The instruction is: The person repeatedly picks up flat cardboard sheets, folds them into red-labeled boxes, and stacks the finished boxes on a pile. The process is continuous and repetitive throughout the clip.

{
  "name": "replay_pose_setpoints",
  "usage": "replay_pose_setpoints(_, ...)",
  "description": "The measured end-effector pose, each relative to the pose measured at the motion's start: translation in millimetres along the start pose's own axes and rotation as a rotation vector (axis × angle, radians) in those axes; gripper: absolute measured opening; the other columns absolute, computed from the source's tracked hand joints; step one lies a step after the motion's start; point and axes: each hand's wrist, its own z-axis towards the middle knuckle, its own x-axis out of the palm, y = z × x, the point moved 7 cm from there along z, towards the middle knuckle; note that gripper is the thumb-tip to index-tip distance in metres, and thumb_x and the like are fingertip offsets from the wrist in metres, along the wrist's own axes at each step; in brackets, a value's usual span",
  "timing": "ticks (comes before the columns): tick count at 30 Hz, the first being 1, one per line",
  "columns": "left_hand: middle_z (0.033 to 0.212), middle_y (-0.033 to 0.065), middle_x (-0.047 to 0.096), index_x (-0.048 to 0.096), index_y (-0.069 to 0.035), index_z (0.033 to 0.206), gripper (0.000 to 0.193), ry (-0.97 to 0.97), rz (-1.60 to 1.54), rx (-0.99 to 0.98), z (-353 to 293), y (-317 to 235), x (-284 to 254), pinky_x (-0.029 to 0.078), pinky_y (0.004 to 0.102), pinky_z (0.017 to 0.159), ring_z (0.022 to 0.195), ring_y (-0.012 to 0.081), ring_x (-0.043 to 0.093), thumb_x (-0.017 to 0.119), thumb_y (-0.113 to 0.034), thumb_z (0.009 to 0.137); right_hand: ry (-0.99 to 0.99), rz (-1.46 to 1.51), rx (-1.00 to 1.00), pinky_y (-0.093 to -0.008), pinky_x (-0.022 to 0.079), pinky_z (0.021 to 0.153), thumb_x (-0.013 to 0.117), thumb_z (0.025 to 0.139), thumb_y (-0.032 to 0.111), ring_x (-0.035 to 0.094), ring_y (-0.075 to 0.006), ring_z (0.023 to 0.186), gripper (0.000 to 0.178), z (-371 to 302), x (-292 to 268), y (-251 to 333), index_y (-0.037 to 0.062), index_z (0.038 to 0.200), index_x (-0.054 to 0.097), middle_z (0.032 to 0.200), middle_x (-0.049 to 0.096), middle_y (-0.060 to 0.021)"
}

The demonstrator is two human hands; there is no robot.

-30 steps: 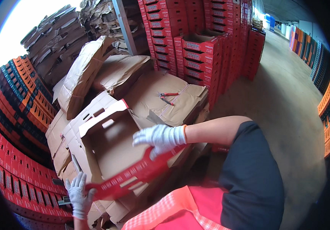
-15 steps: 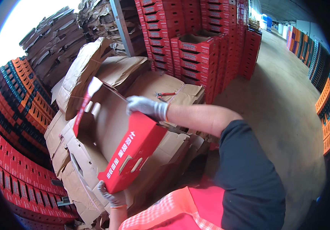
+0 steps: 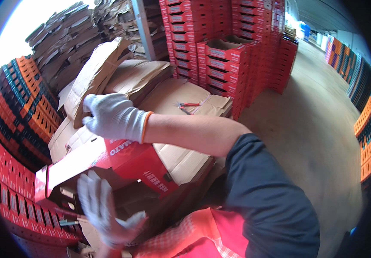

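Note:
A red cardboard produce carton (image 3: 140, 162) lies tilted on the pile of flat brown cardboard (image 3: 185, 161), its dark inside facing down toward me. My left hand (image 3: 108, 215), in a whitish glove, is raised in front of that carton's opening. Its fingers are spread and nothing is in them. Above the carton's far side is my right hand (image 3: 115, 117), in a white knit glove with an orange cuff. The fingers are half curled with a gap between the tips, and no held thing shows. Red-handled pliers (image 3: 190, 104) rest on the cardboard beyond my right forearm.
Tall stacks of red cartons (image 3: 224, 71) stand behind the pile, beside a metal post (image 3: 142, 30). Orange and dark crates (image 3: 26, 112) and more red cartons (image 3: 13, 176) are stacked at left. Concrete floor (image 3: 297, 124) runs along the right, with crates (image 3: 366, 133) beyond.
The red carton has turned over and shifted left and down, so its opening now faces me. Both hands have let go of it. My right hand has moved left; my left hand has opened.

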Motion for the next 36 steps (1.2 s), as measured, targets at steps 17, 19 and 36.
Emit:
replay_pose_setpoints(17,0.104,0.0223,0.065,0.061,0.004,0.113,0.095,0.423,-0.169,-0.246,86,78,36,0.047,0.0453,0.091,0.098,0.0382,0.063,0.075,-0.073,0.060,0.465,-0.412,-0.392,-0.0418,0.051,0.058,0.059,0.094,0.028,0.064,-0.0332,0.060,0.031,-11,-6,-6,0.0016,0.077,0.063,0.066,0.063,-0.0177)
replay_pose_setpoints(19,0.105,0.0221,0.064,0.060,0.003,0.114,0.092,0.407,-0.157,-0.244,83,76,37,0.046,0.0465,0.093,0.100,0.0394,0.062,0.077,-0.070,0.061,0.371,-0.525,-0.570,-0.0453,0.051,0.063,0.058,0.092,0.024,0.063,-0.0373,0.067,0.024,-11,6,5,0.0050,0.078,0.060,0.066,0.061,-0.0183)
replay_pose_setpoints(36,0.113,0.0201,0.070,0.058,0.012,0.124,0.035,-0.304,-0.494,-0.340,-23,114,-10,0.050,0.0360,0.096,0.107,0.0276,0.067,0.046,-0.007,0.097,0.580,0.068,-0.151,-0.0344,0.051,0.092,0.074,0.073,0.026,0.065,-0.0285,0.106,0.068,-4,39,22,0.0037,0.135,0.055,0.116,0.066,-0.0196)
